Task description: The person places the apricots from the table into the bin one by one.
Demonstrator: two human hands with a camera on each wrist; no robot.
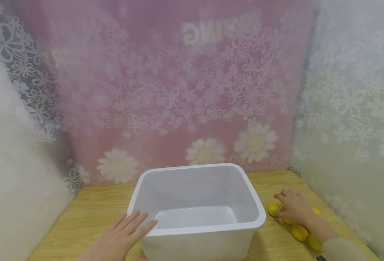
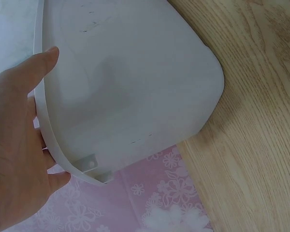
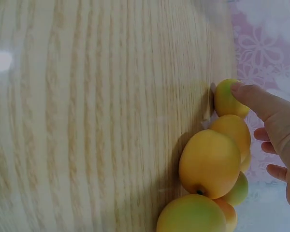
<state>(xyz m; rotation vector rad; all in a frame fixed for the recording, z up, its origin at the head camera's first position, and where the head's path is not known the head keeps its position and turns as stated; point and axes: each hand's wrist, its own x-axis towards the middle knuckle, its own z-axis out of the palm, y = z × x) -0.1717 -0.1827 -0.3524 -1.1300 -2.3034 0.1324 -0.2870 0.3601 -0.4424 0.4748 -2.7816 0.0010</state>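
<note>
at far left stands one pale panel (image 1: 19, 174) with flower prints. next comes one left hand (image 1: 120, 235), gripping the tub's rim at its near left corner: the thumb lies against the outer wall, the four fingers reach over the rim. the one tub (image 1: 196, 232), white and rectangular with rounded corners, stands upright in the middle of one wooden table (image 1: 97, 206); the left wrist view shows a few dark scuffs on its outside. behind it hangs one pink sheet (image 1: 179, 101), with three large white daisies along its lower part, one on the left and two towards the right.

to the right of the tub, and apart from it, yellow fruits (image 1: 299, 232) lie bunched on the table. five show from the head; the right wrist view shows seven, some partly hidden. one right hand (image 1: 294, 207) is over them, fingers parted and loosely bent, its thumb touching the leftmost fruit. one pale sleeve (image 1: 343, 249) covers that arm. at far right is a second flowered panel (image 1: 352, 152).
</note>
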